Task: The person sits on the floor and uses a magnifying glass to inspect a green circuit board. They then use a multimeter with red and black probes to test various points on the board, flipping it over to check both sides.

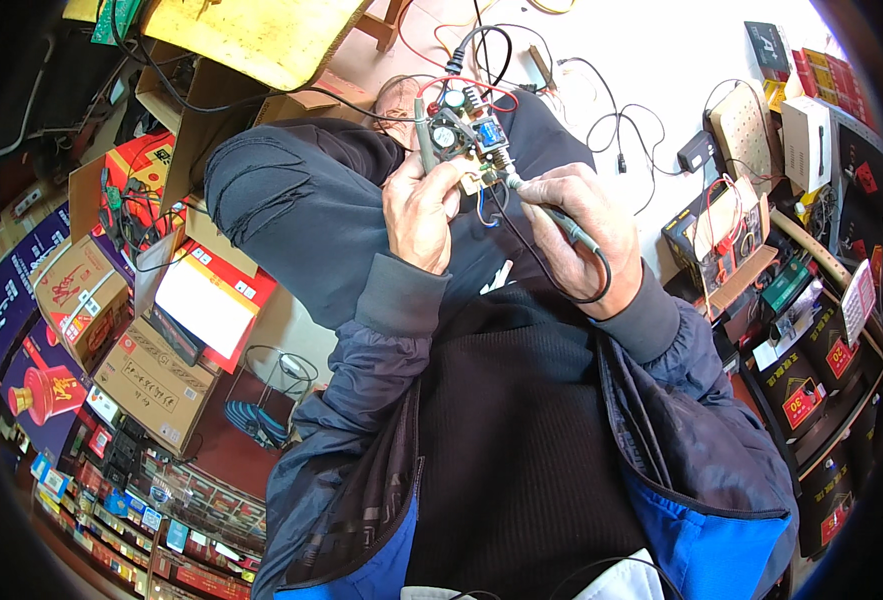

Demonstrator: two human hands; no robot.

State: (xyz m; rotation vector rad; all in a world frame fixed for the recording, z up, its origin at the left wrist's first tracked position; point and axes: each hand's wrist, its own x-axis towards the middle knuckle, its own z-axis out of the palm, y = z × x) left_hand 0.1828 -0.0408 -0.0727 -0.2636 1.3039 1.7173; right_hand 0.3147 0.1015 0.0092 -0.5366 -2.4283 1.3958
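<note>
A small circuit board (477, 183) with a black fan, a blue transformer, coils and capacitors is over my lap. My left hand (418, 215) is closed on a grey pen-shaped test probe (424, 138) standing beside the fan, its fingers against the board's near left edge. Whether those fingers also grip the board is hard to see. My right hand (586, 225) is closed around a second grey test probe (573, 230), whose front end points at the board's right edge. Contact at either probe tip is too small to make out. A black cable loops below my right hand.
Cardboard boxes (156, 385) and a red box are stacked at left. A yellow-topped stool (251, 35) stands at upper left. Loose black cables (621, 115) and a black adapter (696, 152) lie on the white floor. At right are a box of parts (721, 235) and dark cartons.
</note>
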